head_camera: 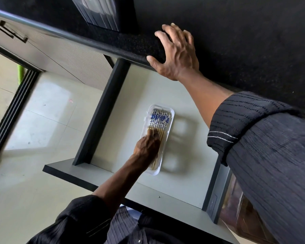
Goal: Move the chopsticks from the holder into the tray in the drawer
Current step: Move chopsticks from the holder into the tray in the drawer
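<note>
An open drawer (183,95) with a pale bottom and dark sides sits under the black countertop (236,41). In it lies a white oblong plastic tray (172,115). Several chopsticks (159,118) lie side by side in the tray, with blue-and-white patterned tops and tan shafts. My left hand (147,147) reaches into the tray, its fingertips touching the chopstick shafts and covering their middle. My right hand (178,53) rests spread on the countertop's front edge, thumb over the rim, holding nothing.
A dark ribbed container (99,13) stands on the countertop at the top of the view. The drawer front (69,175) juts out over a pale tiled floor (42,111). A sliding-door track (11,106) runs at the left. Another open compartment (236,208) shows at the lower right.
</note>
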